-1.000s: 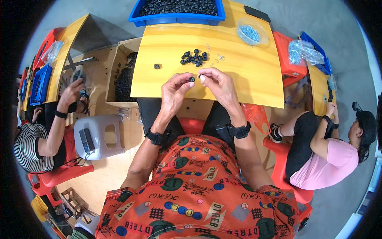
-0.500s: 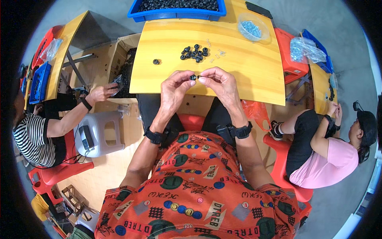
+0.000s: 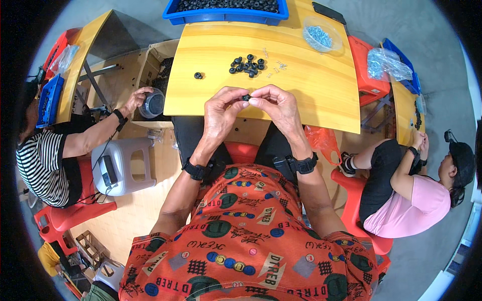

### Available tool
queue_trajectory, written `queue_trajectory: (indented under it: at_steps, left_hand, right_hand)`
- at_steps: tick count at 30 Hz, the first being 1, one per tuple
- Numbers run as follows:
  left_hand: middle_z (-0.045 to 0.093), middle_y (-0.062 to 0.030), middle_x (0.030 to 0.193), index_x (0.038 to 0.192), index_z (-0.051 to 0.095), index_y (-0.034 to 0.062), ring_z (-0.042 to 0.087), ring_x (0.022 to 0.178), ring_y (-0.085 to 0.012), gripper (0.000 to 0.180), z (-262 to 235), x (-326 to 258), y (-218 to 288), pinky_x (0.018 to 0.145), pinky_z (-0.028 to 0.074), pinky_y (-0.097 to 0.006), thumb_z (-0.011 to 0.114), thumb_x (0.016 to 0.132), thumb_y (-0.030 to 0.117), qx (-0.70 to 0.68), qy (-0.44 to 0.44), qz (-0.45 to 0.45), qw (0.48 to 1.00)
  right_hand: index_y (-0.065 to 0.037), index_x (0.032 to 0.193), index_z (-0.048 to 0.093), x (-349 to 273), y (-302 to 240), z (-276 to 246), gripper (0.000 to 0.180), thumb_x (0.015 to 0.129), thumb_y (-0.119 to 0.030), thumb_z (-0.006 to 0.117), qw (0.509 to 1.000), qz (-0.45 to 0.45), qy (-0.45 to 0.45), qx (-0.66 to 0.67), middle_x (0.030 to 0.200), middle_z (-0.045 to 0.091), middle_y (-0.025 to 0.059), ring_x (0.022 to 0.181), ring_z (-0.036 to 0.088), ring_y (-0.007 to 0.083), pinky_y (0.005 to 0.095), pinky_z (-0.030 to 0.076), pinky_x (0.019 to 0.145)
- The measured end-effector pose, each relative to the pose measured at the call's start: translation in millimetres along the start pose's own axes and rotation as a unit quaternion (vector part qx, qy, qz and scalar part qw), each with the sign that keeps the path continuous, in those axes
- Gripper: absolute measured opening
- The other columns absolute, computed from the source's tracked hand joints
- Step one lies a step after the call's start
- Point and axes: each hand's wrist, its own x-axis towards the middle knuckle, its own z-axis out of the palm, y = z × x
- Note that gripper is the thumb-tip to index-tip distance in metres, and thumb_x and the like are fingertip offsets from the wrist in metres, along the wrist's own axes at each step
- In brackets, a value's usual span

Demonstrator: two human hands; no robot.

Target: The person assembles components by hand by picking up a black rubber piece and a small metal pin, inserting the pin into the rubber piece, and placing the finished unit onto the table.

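Black small round part [image 3: 246, 97] pinched between both hands above near edge of yellow wooden counter [image 3: 321, 95]; left hand [image 3: 221, 111] grip closed on it from the left with thumb and fingertips, right hand [image 3: 277, 106] grip closed on it from the right, fingertips of both hands almost meeting at the part. Both wrists wear dark bands, forearms come up from an orange patterned shirt [image 3: 251, 236]. Farther on the counter, a small pile of black round parts [image 3: 247, 64] near the middle, one single black part [image 3: 198, 76] apart to its left, a few tiny pale metal bits [image 3: 277, 67] just right of the pile. Far edge: blue bin [image 3: 226, 15] filled with black parts, clear round tub [image 3: 322, 36] of small bluish pieces far right, dark flat phone-like item [image 3: 329, 12] beside it. Left of the counter, a person in a striped top [image 3: 42, 165] reaches a hand to a round dark container [image 3: 153, 104] at a cardboard box [image 3: 150, 65]; grey plastic stool [image 3: 123, 165] near them. Right side, a person in a pink top [image 3: 419, 205] sits on a red chair [image 3: 359, 220], bent toward another yellow counter [image 3: 404, 113].
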Motion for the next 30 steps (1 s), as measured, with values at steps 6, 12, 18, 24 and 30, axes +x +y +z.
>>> queue_trajectory:
  at_steps: [6, 12, 18, 24, 30]
  left_hand:
    - [0.066, -0.0071, 0.096, 0.101, 0.070, -0.0002, 0.063, 0.086, -0.0138, 0.024, -1.8, -0.4, 2.8, 0.079, 0.052, -0.025, 0.066, 0.079, -0.009, 0.070, -0.002, 0.043, 0.997]
    - [0.067, -0.0076, 0.096, 0.100, 0.070, -0.0005, 0.063, 0.086, -0.0142, 0.024, -2.1, -0.6, 4.3, 0.079, 0.052, -0.026, 0.067, 0.078, -0.010, 0.066, 0.005, 0.051, 0.996]
    - [0.067, -0.0091, 0.096, 0.099, 0.071, -0.0004, 0.064, 0.087, -0.0152, 0.025, -4.8, -0.8, 4.3, 0.080, 0.053, -0.026, 0.068, 0.076, -0.011, 0.037, -0.010, 0.035, 0.999]
    - [0.068, -0.0097, 0.094, 0.097, 0.071, 0.0000, 0.064, 0.088, -0.0176, 0.024, -6.0, 0.5, 6.9, 0.079, 0.053, -0.027, 0.069, 0.075, -0.010, 0.086, -0.016, 0.053, 0.995]
    - [0.068, -0.0091, 0.093, 0.097, 0.071, 0.0013, 0.064, 0.089, -0.0184, 0.024, -6.1, -1.7, 9.8, 0.081, 0.052, -0.028, 0.069, 0.075, -0.009, 0.081, -0.020, 0.041, 0.996]
  right_hand:
    - [0.000, 0.094, 0.070, -3.1, 0.0, 0.6, 0.012, 0.086, -0.008, 0.070, 1.000, 0.021, 0.006, -0.016, 0.084, 0.070, 0.0045, 0.077, 0.063, 0.0081, 0.0223, 0.050, 0.070]
    - [-0.001, 0.094, 0.070, -1.9, 9.3, 0.6, 0.011, 0.086, -0.009, 0.070, 1.000, 0.020, 0.003, 0.020, 0.082, 0.068, 0.0022, 0.072, 0.059, 0.0068, 0.0214, 0.047, 0.066]
    - [-0.001, 0.095, 0.067, 2.8, 10.9, -1.8, 0.013, 0.088, -0.011, 0.069, 0.989, 0.071, -0.033, 0.122, 0.083, 0.065, 0.0019, 0.073, 0.057, 0.0078, 0.0221, 0.047, 0.067]
    - [-0.003, 0.096, 0.066, 3.8, 16.9, -3.2, 0.015, 0.088, -0.015, 0.070, 0.967, 0.142, -0.054, 0.204, 0.081, 0.063, 0.0003, 0.072, 0.056, 0.0079, 0.0222, 0.047, 0.068]
    - [-0.004, 0.109, 0.062, 2.3, 11.6, -0.2, 0.025, 0.088, -0.016, 0.070, 0.955, 0.164, -0.058, 0.240, 0.084, 0.062, 0.0000, 0.075, 0.058, 0.0092, 0.0232, 0.050, 0.071]
